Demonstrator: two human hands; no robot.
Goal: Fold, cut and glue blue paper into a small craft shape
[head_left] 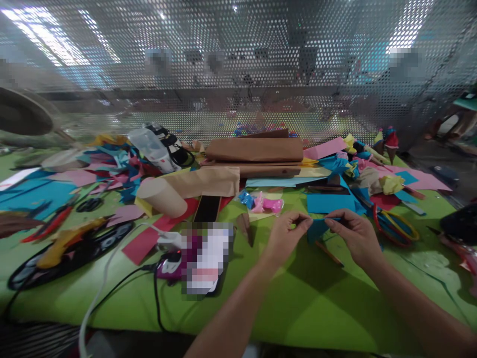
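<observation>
Thumb and fingertips of the left hand [285,236] were closed in a pinch on the left upper edge of a small piece of blue paper [316,231], and the right hand [352,232] gripped its right upper edge in the same way. That paper hung between the two hands, in front of a larger blue sheet [331,203] and above the green tabletop [298,313].

By the look of it, the step in hand was handling or shaping this small piece; whether it bore a crease could not be told, as the fingers covered its upper corners. Judging from the grip, the next move called for light, even pressure from both thumbs, so that the thin sheet would neither slip nor tear.

The left forearm [233,313] slanted up and to the right from the lower edge of the view, while the right forearm [413,298] reached up and to the left from the lower right. The fingertips pointed inward at each other, level and close together, with the paper between them.

Just below the paper lay a slim pencil-like stick [332,255]; a small brown paper cone [245,227] lay to the left of the left hand.
</observation>
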